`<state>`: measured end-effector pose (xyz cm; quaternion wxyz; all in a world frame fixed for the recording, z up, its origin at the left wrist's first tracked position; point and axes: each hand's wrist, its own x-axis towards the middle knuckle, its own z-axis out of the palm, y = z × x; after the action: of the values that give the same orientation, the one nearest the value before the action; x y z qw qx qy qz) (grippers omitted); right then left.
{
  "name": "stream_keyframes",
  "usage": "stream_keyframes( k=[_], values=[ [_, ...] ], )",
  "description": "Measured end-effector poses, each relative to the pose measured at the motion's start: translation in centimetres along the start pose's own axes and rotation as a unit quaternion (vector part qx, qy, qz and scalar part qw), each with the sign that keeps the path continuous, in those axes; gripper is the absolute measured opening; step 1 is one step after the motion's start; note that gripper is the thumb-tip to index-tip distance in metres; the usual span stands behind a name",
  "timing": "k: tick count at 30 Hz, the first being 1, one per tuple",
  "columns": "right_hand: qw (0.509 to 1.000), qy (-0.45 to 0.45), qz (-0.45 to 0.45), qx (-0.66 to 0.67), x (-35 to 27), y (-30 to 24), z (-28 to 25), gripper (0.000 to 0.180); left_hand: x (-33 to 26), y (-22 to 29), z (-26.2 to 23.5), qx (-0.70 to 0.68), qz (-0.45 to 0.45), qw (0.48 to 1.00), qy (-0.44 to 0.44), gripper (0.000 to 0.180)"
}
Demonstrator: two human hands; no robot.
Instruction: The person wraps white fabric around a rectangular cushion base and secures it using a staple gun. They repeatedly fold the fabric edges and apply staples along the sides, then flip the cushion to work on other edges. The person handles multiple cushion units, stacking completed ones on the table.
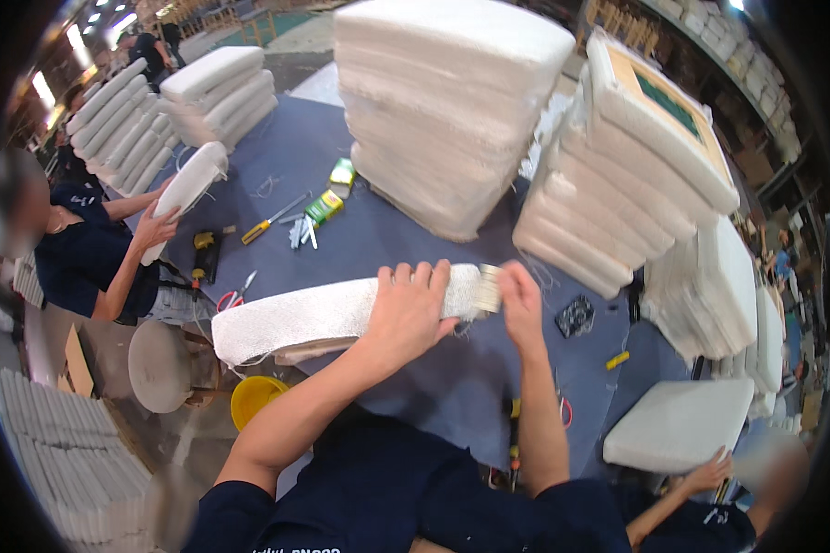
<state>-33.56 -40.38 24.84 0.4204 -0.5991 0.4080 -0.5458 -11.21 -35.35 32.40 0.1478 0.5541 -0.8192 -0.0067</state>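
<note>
A long white fabric-covered cushion (295, 318) lies across the table in front of me, with loose threads along its near edge. My left hand (410, 309) grips it toward its right end, fingers curled over the top and thumb on the near side. At that right end, my right hand (521, 300) is closed around what looks like a brush (488, 288) with pale bristles. The bristles touch the cushion's end; the handle is hidden in my hand. Under the cushion's near side, a beige edge shows.
Tall stacks of white cushions (452, 111) and more cushions (609, 166) stand beyond. A yellow screwdriver (272, 221), green box (325, 208), scissors (235, 293) and black crumpled item (575, 316) lie around. Co-workers handle a cushion (189, 189) at left and another (678, 424) at right.
</note>
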Motion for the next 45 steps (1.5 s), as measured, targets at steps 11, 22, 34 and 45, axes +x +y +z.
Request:
stream_keyframes(
  k=[11,22,34,45],
  values=[
    [0.76,0.183,0.276,-0.56,-24.6,18.7,-5.0,0.069,5.5,-4.2,2.6,0.084,-0.05,0.995,0.031,0.085],
    [0.801,0.193,0.441,-0.356,-33.4,18.9,-12.2,0.108,5.6,-4.2,2.9,0.123,-0.007,0.991,0.057,0.081],
    [0.965,0.029,0.178,0.188,-11.5,-2.1,0.3,0.017,5.2,-5.5,3.7,0.104,0.01,0.992,0.065,0.076],
    [0.996,0.08,0.021,-0.026,-5.5,2.6,5.7,0.023,4.5,-4.5,3.6,0.127,-0.003,0.991,0.041,0.083]
  ],
)
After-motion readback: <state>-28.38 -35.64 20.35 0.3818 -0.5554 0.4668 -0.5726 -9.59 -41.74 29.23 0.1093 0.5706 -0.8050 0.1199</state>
